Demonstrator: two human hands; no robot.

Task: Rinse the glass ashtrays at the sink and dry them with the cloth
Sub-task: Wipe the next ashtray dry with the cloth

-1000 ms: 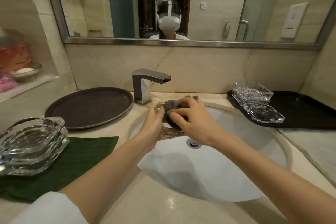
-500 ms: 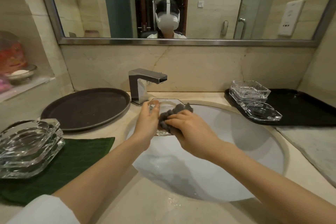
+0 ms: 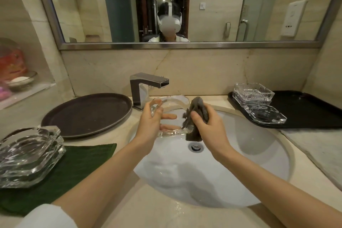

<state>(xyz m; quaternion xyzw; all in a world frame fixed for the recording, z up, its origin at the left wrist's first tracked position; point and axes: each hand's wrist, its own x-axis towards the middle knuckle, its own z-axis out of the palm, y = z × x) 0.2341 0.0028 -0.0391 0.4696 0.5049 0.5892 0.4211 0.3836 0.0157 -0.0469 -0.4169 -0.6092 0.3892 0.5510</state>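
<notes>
Glass ashtray [image 3: 171, 116] half-lost in glare, cloth [image 3: 199, 112] hiding its edge

One head-worn camera looks forward and down, close over the sink [image 3: 259, 172]. The mirror [image 3: 185, 5] faces it.

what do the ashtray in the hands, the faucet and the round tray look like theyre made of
Ashtray: thick clear glass, polished; the left hand's fingers show through it.
Faucet: metal, seemingly chrome-plated; its squared body mirrors the surroundings, with a darker top.
Round tray: dark brown and matte, with a raised rim; likely plastic or rubber-coated, though the look leaves that open.
</notes>
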